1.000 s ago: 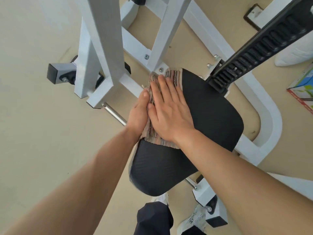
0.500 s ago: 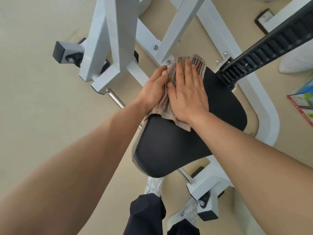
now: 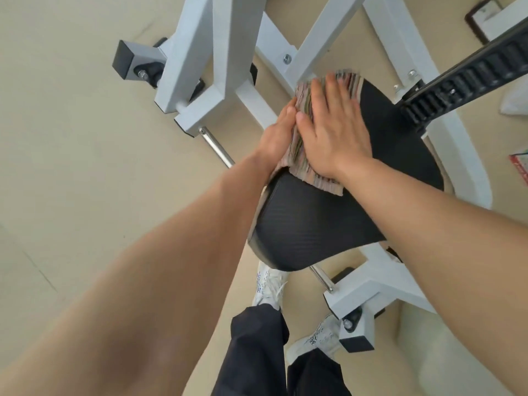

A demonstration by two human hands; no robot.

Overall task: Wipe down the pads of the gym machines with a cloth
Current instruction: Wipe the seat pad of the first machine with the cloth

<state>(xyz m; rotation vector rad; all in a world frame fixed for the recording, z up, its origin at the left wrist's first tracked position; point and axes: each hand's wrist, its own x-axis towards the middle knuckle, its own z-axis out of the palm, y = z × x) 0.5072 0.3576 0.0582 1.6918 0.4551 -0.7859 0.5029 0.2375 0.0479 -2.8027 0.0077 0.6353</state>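
A black textured seat pad (image 3: 314, 224) of a white gym machine fills the middle of the view. A striped pinkish cloth (image 3: 323, 185) lies on its far left part. My right hand (image 3: 334, 130) presses flat on the cloth, fingers straight and pointing away from me. My left hand (image 3: 277, 135) rests against the cloth's left edge at the pad's side; its fingers are mostly hidden behind the cloth.
White steel frame beams (image 3: 200, 52) rise to the left and behind the pad. A black ribbed bar (image 3: 463, 84) crosses at upper right. A chrome rod (image 3: 217, 147) runs under the pad. My legs and white shoes (image 3: 268, 287) stand below on the beige floor.
Both hands and the cloth have slid from the pad's left-middle toward its far end. The camera has shifted, so the pad sits more to the right.
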